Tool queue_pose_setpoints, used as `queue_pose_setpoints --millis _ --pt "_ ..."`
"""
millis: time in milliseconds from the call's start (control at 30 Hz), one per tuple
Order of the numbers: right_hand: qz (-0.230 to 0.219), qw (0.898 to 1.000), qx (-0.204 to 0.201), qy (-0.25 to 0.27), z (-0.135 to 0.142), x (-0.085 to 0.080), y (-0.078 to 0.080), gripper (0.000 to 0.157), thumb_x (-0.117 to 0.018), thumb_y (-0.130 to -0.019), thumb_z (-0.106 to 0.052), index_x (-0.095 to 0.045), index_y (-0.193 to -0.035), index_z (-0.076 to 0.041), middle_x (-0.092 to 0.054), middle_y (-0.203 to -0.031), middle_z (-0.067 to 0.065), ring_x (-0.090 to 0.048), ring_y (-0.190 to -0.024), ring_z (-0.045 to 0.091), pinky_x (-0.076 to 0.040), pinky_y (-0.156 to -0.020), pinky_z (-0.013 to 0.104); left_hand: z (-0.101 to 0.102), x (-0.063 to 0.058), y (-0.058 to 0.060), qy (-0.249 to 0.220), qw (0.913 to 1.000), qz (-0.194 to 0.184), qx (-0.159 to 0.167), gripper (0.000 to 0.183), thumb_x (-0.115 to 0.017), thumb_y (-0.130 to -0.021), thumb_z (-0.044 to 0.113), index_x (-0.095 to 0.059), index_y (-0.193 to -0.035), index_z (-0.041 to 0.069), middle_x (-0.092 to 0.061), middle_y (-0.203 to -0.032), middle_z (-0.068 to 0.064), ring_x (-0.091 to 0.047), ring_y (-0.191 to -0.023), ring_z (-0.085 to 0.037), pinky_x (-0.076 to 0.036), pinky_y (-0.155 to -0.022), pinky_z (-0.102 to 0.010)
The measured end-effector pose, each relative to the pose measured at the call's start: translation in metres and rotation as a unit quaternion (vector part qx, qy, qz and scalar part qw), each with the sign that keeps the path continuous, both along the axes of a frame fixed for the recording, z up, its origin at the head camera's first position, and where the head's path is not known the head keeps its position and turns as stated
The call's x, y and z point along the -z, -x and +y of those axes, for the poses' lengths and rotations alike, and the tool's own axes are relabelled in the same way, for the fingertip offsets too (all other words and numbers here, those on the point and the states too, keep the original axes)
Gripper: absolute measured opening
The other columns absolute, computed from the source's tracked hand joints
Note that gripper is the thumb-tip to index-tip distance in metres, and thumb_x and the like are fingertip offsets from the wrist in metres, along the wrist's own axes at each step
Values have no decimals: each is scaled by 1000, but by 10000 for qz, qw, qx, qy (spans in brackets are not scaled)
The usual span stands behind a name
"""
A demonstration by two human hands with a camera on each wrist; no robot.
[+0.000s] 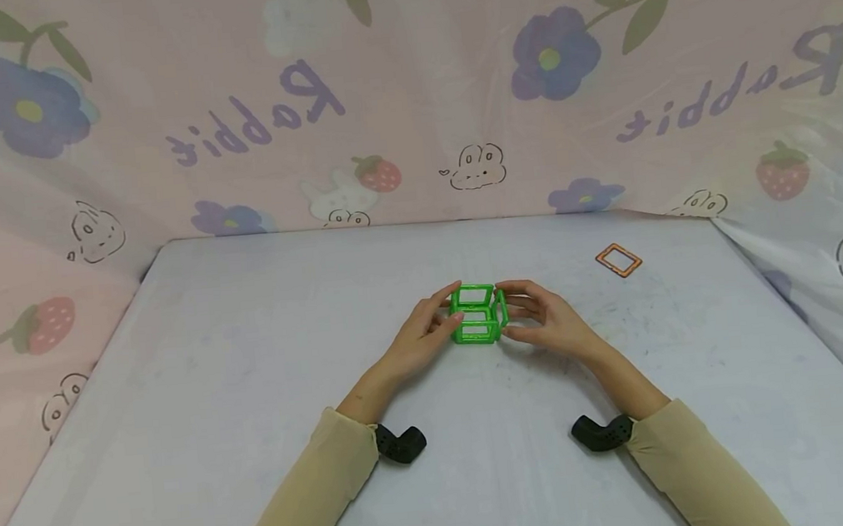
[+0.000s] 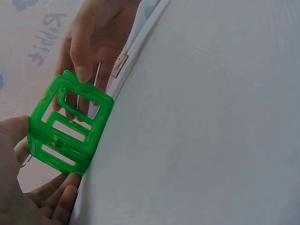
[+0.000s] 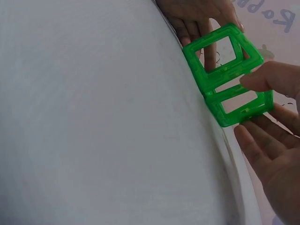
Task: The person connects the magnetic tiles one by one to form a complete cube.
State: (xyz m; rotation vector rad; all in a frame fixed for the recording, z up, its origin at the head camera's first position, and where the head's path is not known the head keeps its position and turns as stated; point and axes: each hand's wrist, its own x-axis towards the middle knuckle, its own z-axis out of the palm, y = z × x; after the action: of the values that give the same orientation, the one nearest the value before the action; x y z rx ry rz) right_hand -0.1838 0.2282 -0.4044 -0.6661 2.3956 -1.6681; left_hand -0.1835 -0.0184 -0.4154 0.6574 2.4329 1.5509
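Note:
A small box-like build of green magnetic tiles (image 1: 477,341), square frames with hollow middles, stands on the table between both hands. My left hand (image 1: 416,339) holds its left side, the thumb at the near edge and the fingers round the far side. At the right side, my right hand (image 1: 550,323) pinches an upright green tile (image 1: 502,306) between thumb and fingers; that tile leans slightly outward. In the left wrist view the green frame (image 2: 56,139) shows its near square face. The right wrist view shows the right thumb (image 3: 269,78) against the green edge.
An orange tile frame (image 1: 629,252) lies flat on the white table (image 1: 249,353), toward the far right. Behind the table hangs a pink printed cloth (image 1: 408,105) with flowers and rabbits. A black wrist device (image 1: 403,446) sits below the left sleeve, another (image 1: 602,433) by the right.

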Motion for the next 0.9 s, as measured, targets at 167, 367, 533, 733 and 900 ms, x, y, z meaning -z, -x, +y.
queue_pose_setpoints --millis 167,367,533,733,900 --pt "55 10000 -43 -56 -1 -1 0 66 -70 -81 5 -41 -140 1 -43 -141 25 -50 -123 43 -40 -102 53 0 0 0 -14 10000 -27 -10 53 -48 -101 28 -31 -151 26 -44 -137 -16 -52 -94 -18 -43 -82 -32" --pt "197 9996 -77 -179 -1 1 1 66 -71 -82 2 -40 -141 0 -44 -141 24 -48 -125 42 -40 -101 54 0 0 1 30 10000 -60 -13 52 -48 -102 28 -31 -151 27 -44 -137 -15 -53 -94 -18 -43 -83 -32" --pt "228 9995 -95 -182 -1 2 1 66 -70 -83 2 -40 -142 0 -45 -141 24 -48 -126 42 -40 -101 55 0 1 0 47 10000 -27 -36 52 -48 -101 29 -31 -151 27 -44 -136 -15 -53 -94 -17 -43 -83 -32" --pt "191 9996 -81 -205 -1 2 1 67 -70 -84 0 -39 -143 -1 -45 -141 23 -48 -126 41 -39 -102 54 1 1 1 61 10000 12 -58 52 -48 -101 29 -31 -151 26 -44 -137 -15 -52 -92 -16 -42 -83 -32" --pt "238 9994 -97 -235 -1 2 1 67 -70 -84 1 -39 -143 -1 -46 -140 23 -47 -127 42 -40 -101 54 1 2 1 65 10000 16 -45 52 -48 -101 29 -31 -151 26 -44 -137 -15 -52 -92 -16 -42 -83 -32"
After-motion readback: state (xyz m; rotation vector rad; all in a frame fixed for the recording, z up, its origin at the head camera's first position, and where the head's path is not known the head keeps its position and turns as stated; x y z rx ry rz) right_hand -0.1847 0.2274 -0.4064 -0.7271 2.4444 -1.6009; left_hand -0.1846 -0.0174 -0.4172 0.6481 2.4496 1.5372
